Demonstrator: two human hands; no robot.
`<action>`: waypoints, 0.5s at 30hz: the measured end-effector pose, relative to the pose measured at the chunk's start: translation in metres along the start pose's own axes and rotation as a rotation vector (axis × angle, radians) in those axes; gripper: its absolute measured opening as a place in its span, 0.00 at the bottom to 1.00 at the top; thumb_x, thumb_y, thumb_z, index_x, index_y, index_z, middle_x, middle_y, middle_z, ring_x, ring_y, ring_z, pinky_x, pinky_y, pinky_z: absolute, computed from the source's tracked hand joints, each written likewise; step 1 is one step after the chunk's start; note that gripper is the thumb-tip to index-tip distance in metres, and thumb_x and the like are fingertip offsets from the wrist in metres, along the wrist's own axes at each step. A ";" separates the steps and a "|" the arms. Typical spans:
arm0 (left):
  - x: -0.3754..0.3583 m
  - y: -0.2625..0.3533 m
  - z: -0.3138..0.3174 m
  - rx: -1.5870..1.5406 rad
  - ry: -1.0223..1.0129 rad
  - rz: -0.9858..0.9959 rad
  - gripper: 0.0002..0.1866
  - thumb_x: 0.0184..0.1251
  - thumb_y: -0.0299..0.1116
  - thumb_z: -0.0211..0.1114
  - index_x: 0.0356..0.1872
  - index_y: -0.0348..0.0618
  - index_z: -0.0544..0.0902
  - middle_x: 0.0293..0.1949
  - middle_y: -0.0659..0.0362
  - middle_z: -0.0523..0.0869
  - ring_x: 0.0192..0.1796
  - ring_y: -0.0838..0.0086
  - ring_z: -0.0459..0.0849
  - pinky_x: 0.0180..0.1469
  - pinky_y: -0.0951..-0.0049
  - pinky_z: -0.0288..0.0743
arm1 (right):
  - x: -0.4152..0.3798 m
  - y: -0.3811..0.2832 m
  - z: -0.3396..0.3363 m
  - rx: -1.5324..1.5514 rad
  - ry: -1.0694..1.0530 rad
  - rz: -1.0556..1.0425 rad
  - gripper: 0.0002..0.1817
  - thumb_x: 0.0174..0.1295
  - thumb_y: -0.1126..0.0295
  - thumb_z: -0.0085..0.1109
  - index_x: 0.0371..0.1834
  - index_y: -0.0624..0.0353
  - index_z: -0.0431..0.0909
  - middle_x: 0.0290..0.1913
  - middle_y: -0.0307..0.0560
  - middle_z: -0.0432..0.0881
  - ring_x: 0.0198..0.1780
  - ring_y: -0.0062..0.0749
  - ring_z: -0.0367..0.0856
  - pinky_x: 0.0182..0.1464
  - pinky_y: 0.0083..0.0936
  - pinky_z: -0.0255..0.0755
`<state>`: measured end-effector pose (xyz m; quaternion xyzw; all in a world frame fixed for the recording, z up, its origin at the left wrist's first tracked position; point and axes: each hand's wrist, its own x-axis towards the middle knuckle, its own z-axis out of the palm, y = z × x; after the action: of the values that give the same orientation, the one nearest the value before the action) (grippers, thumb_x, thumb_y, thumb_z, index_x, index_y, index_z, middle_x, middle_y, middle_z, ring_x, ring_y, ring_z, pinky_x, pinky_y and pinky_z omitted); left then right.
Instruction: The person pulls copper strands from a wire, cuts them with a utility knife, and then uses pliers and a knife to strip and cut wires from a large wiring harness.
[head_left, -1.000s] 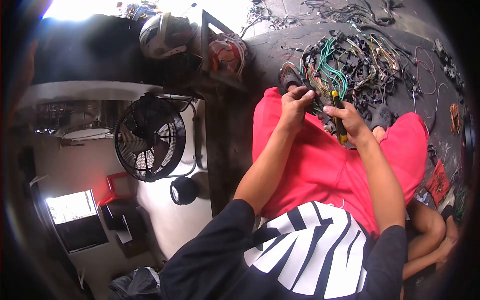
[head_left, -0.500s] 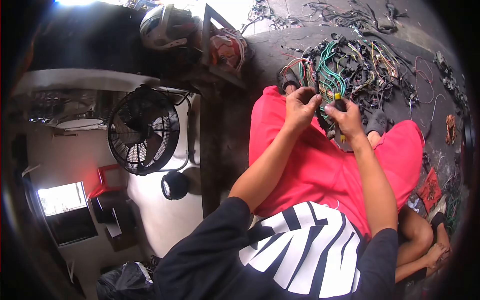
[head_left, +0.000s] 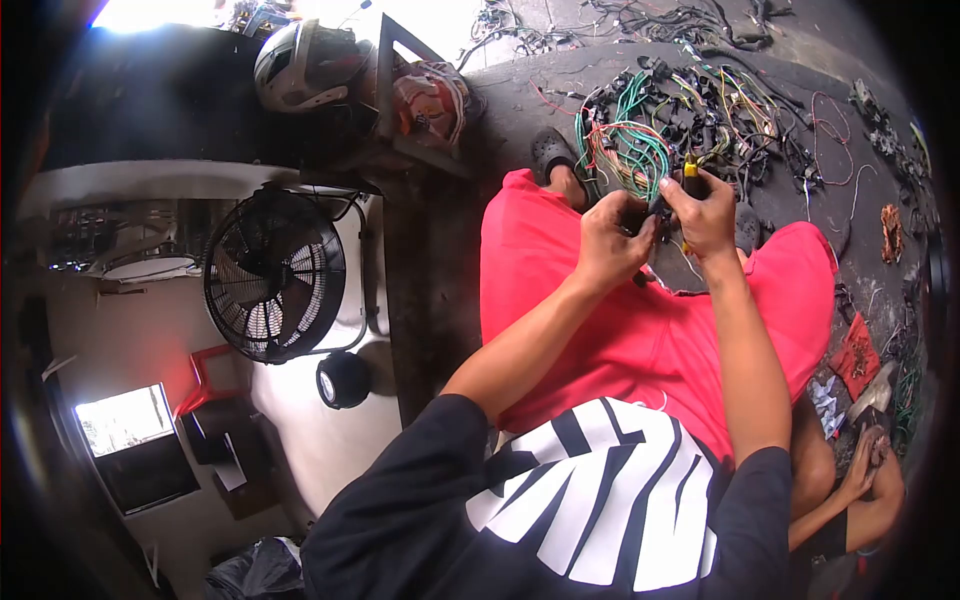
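green wires (head_left: 655,147) with red and pale strands among them, yellow-and-black tool (head_left: 690,171), bright pinkish-red trousers (head_left: 570,335), black shirt (head_left: 400,490) with bold white stripe-like print, dark grey clog (head_left: 549,152), black fan (head_left: 275,275), red cloth (head_left: 854,358), white-and-dark helmet (head_left: 298,72), black plastic bag (head_left: 258,572)

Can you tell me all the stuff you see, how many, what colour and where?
Tangled thin wires: too many to count, green, black, red, yellow, floor at upper right
Dark wrapped cable: one, black, at the left hand
Slim hand tool: one, yellow and black, in the right hand
Hard rounded helmet: one, pale and dark, upper left
Round caged fan: one, black, left
Crinkled plastic bag: one, black, bottom left
Flat scrap: one, red, right
Clogs: two, dark grey, on the feet
Another person: one, partly visible, lower right
Trousers: one pair, pinkish red, centre
Shirt: one, black with white print, bottom
Bare hands: two, upper centre-right
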<state>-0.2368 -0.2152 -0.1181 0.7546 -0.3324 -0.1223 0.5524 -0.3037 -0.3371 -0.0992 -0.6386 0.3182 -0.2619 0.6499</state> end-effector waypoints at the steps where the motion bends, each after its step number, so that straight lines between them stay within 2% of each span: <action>1: 0.000 0.000 -0.001 0.006 0.010 0.010 0.07 0.51 0.24 0.67 0.27 0.35 0.77 0.23 0.59 0.82 0.26 0.81 0.81 0.29 0.80 0.75 | 0.001 0.001 -0.002 -0.018 -0.017 0.020 0.10 0.51 0.69 0.62 0.19 0.63 0.76 0.17 0.30 0.73 0.20 0.13 0.66 0.23 0.18 0.61; 6: -0.001 -0.001 -0.001 0.024 0.062 0.058 0.07 0.50 0.24 0.68 0.25 0.36 0.76 0.21 0.60 0.80 0.24 0.81 0.80 0.27 0.79 0.74 | 0.001 -0.002 -0.003 0.037 -0.067 0.098 0.10 0.50 0.68 0.63 0.20 0.63 0.76 0.17 0.32 0.74 0.20 0.14 0.69 0.24 0.19 0.63; 8: 0.000 -0.001 -0.002 0.036 0.079 0.083 0.08 0.49 0.24 0.68 0.25 0.37 0.76 0.21 0.59 0.79 0.23 0.78 0.80 0.26 0.77 0.73 | 0.002 0.004 -0.001 0.053 -0.055 0.064 0.10 0.49 0.68 0.64 0.20 0.63 0.77 0.17 0.33 0.75 0.20 0.16 0.70 0.24 0.19 0.64; 11: 0.001 -0.002 -0.001 0.111 0.099 0.171 0.08 0.47 0.23 0.68 0.24 0.38 0.76 0.21 0.56 0.78 0.23 0.72 0.80 0.26 0.74 0.73 | 0.002 0.014 0.001 -0.143 0.012 -0.060 0.10 0.48 0.67 0.65 0.21 0.62 0.77 0.17 0.36 0.76 0.20 0.18 0.71 0.25 0.21 0.65; 15: 0.002 0.001 -0.001 0.157 0.082 0.284 0.08 0.44 0.22 0.67 0.25 0.39 0.76 0.22 0.54 0.77 0.24 0.64 0.79 0.27 0.70 0.73 | 0.002 0.015 0.001 -0.147 0.032 -0.051 0.10 0.48 0.67 0.64 0.20 0.62 0.77 0.15 0.37 0.75 0.19 0.20 0.71 0.24 0.23 0.65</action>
<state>-0.2349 -0.2155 -0.1165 0.7453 -0.4214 0.0142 0.5165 -0.3025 -0.3373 -0.1147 -0.6881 0.3307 -0.2646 0.5892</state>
